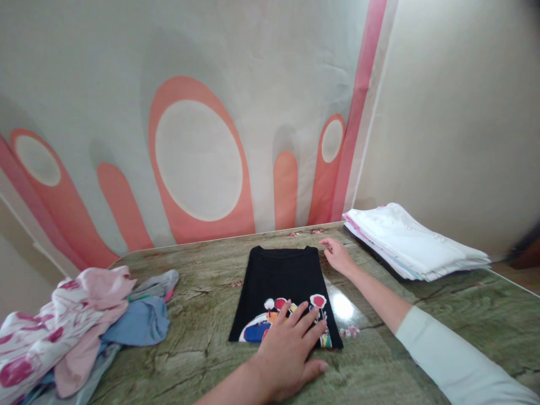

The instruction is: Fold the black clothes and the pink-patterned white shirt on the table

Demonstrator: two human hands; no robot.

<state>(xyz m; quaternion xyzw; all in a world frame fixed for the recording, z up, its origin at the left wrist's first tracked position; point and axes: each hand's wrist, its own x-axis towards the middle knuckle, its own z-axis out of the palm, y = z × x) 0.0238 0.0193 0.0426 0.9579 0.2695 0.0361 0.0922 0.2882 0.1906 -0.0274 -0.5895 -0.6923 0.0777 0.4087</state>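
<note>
Taking the black shirt as the centre of your clock, with 12 straight ahead, the wall [270,62] with its coral shapes fills everything beyond at 12, and the wood-patterned table [198,320] spreads beneath your work. Between 8 and 9 o'clock you have a loose clothes heap [90,315], pink, white and blue pieces tumbled together; these look unfolded, so I'd count them as what is left. At 2 o'clock, well apart from the shirt, sits a flat garment stack [415,242], white on top with layered edges, which reads as the part already done. The black shirt [280,275] lies flat right in front of you, neckline toward 12, in a neat, narrow shape with no sleeves showing; I'd judge its folding well along, though it is not on the stack. Its colourful print [254,333] sits at the 6 o'clock end, partly covered by your left hand [295,346], palm down, fingers spread apart and gripping nothing. Your right hand [338,257] is just beside the shirt's corner at 2 o'clock, fingers partly curled; you can't tell from here whether they pinch or touch the cloth.
</note>
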